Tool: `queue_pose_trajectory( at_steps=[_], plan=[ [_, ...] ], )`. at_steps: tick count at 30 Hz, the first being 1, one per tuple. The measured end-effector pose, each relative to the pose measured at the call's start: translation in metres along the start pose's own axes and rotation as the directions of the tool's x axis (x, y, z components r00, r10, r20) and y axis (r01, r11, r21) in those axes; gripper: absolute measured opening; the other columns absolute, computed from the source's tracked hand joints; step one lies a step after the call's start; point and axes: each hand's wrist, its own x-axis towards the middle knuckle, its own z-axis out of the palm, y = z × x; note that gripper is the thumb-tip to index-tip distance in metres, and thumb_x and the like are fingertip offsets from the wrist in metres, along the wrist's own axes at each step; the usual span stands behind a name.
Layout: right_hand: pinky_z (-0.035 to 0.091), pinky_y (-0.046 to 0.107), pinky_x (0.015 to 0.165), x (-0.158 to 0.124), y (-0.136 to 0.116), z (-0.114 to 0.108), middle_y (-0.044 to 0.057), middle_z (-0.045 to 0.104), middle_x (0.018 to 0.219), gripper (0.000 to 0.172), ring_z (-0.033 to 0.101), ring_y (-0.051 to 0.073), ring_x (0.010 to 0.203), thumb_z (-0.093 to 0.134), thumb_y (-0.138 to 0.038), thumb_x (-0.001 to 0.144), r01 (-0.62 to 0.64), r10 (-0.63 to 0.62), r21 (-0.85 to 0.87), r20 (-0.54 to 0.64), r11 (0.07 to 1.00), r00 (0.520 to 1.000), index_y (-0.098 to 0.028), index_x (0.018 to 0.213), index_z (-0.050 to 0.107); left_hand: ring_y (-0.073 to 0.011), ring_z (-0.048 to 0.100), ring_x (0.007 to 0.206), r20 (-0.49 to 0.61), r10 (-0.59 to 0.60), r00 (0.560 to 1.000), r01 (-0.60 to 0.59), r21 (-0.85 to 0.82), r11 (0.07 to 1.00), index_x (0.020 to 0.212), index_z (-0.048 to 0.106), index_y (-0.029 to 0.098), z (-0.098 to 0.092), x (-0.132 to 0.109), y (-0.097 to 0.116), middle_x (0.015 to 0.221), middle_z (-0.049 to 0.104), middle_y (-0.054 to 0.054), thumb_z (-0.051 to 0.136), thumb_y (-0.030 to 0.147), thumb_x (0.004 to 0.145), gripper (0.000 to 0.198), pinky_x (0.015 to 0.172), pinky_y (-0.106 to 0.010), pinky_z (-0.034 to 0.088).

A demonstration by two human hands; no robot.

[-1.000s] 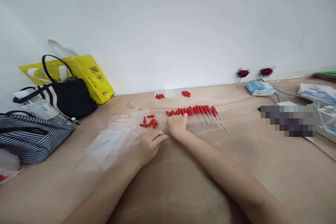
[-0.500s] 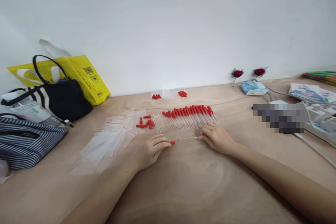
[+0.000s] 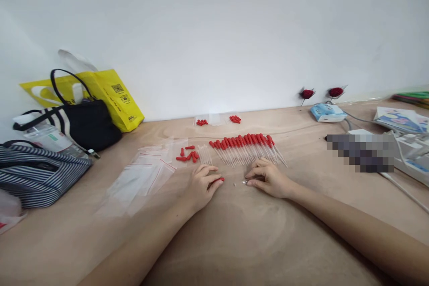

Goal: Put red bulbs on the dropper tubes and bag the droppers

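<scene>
I see left hand (image 3: 205,182) pinching red bulb (image 3: 220,179), right hand (image 3: 270,180) holding clear tube (image 3: 244,182), near each other. Red-capped droppers (image 3: 250,140) bar the far side, plastic bags (image 3: 137,178) the left; wooden tabletop (image 3: 231,237) leaves room nearer.

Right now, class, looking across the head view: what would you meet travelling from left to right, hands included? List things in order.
Striped bag → clear plastic bags → left hand, holding a red cap → clear tube → right hand, holding it → blue packet → printed sheets.
</scene>
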Motion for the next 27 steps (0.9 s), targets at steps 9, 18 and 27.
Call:
queue_pose_trajectory(
  at_steps=[9, 18, 27],
  plan=[
    [0.031, 0.034, 0.079, 0.004, -0.014, 0.015, 0.003, 0.063, 0.078, 0.015, 0.055, 0.014, 0.073, 0.044, -0.025, 0.085, -0.116, 0.104, -0.071, -0.157, 0.991, 0.982, -0.019, 0.080, 0.056, -0.0165, 0.057, 0.083, 0.044, -0.039, 0.998, 0.039, 0.007, 0.999, 0.084, 0.058, 0.021, -0.006, 0.001, 0.018, 0.081, 0.066, 0.001, 0.047, 0.022, 0.085, 0.010, 0.096, -0.044, 0.023],
    [0.026, 0.037, 0.087, 0.004, -0.027, 0.020, 0.004, 0.068, 0.091, 0.023, 0.060, 0.014, 0.078, 0.042, -0.027, 0.086, -0.112, 0.099, -0.084, -0.150, 0.990, 0.984, -0.025, 0.102, 0.058, -0.0170, 0.058, 0.084, 0.080, -0.074, 0.994, 0.077, -0.033, 0.996, 0.093, 0.061, 0.024, -0.004, 0.002, 0.012, 0.084, 0.068, 0.001, 0.046, 0.026, 0.085, 0.016, 0.095, -0.045, 0.024],
    [0.023, 0.036, 0.089, 0.002, -0.035, 0.021, 0.001, 0.066, 0.075, 0.020, 0.057, 0.012, 0.066, 0.042, -0.026, 0.086, -0.054, 0.055, 0.015, -0.104, 0.998, 0.993, -0.022, 0.094, 0.060, -0.0160, 0.059, 0.081, 0.060, -0.143, 0.988, 0.148, -0.102, 0.984, 0.089, 0.061, 0.024, 0.000, 0.002, 0.013, 0.083, 0.068, 0.001, 0.046, 0.028, 0.085, 0.017, 0.093, -0.043, 0.026]
  ],
)
